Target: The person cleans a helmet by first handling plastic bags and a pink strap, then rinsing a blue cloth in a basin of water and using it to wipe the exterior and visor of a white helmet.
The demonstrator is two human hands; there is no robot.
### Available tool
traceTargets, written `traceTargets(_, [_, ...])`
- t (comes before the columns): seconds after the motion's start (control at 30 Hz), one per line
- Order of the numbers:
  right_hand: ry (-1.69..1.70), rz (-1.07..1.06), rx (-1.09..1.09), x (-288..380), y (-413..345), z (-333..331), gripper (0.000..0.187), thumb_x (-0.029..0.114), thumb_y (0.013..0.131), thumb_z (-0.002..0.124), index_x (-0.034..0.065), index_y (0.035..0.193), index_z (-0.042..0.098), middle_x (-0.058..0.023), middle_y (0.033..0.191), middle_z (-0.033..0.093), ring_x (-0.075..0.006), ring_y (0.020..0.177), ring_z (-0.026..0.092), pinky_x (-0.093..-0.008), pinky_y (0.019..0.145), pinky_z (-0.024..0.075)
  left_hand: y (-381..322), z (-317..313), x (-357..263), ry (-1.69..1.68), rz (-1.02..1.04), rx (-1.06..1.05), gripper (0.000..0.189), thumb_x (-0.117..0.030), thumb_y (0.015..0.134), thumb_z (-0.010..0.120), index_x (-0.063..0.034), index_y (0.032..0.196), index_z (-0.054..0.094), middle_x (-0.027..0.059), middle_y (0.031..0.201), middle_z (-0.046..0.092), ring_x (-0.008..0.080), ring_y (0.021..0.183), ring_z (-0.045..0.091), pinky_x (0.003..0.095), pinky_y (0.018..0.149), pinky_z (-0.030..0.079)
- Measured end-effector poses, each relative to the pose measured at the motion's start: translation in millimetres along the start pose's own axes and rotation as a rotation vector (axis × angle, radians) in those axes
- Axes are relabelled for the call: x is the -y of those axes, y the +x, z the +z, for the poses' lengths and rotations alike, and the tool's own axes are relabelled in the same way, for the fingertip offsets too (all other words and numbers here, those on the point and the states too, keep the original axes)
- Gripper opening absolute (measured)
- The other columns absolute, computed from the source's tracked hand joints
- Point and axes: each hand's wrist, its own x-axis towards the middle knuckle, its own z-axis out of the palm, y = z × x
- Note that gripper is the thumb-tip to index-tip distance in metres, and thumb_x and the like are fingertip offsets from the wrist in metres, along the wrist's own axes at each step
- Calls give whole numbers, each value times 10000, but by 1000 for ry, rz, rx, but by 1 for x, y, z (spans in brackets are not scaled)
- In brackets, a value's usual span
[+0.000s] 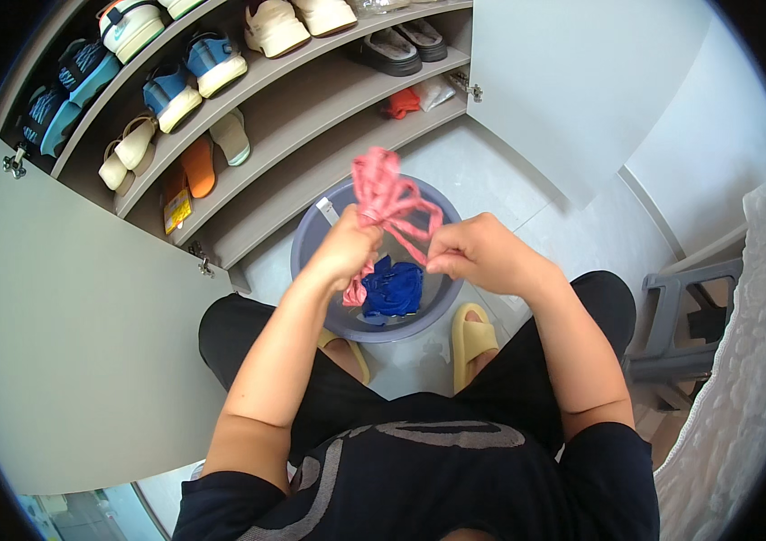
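Observation:
A bunched pink cloth strip (377, 177), gathered into loops, is gripped at its middle by my left hand (346, 249). Its lower end hangs out below my fist. Pinched in the fingers of my right hand (481, 253) is a narrow strand of the same pink cloth, stretched away from the bundle. Both hands are above a grey-purple plastic basin (442, 297) on the floor. Inside the basin lies a crumpled blue cloth (393, 287). The bundle looks slightly blurred, and what the strip belongs to cannot be told.
Ahead stands an open shoe cabinet with shelves (315, 84) of shoes and slippers. Its left door (85, 324) and right door (559, 88) flank me. A grey plastic stool (677, 358) and a white lace cloth (741, 406) are at right. My yellow slippers (467, 338) are beside the basin.

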Motion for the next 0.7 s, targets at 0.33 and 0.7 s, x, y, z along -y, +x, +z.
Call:
traceTargets(0.33, [5, 64, 26, -20, 11, -15, 60, 80, 744, 590, 30, 716, 607, -40, 611, 576, -136, 548, 527, -248, 534, 423, -45, 65, -27, 1136, 405, 450, 194, -89, 780, 449, 2, 945, 495, 207, 866, 579, 359, 820, 564, 419, 696, 453])
traceTargets(0.7, [617, 257, -50, -44, 12, -12, 85, 110, 798, 592, 40, 750, 589, -12, 648, 568, -58, 572, 494, -198, 484, 375, -47, 36, -26, -294, 238, 280, 103, -117, 837, 522, -47, 906, 492, 18, 666, 478, 77, 490, 430, 219, 420, 370])
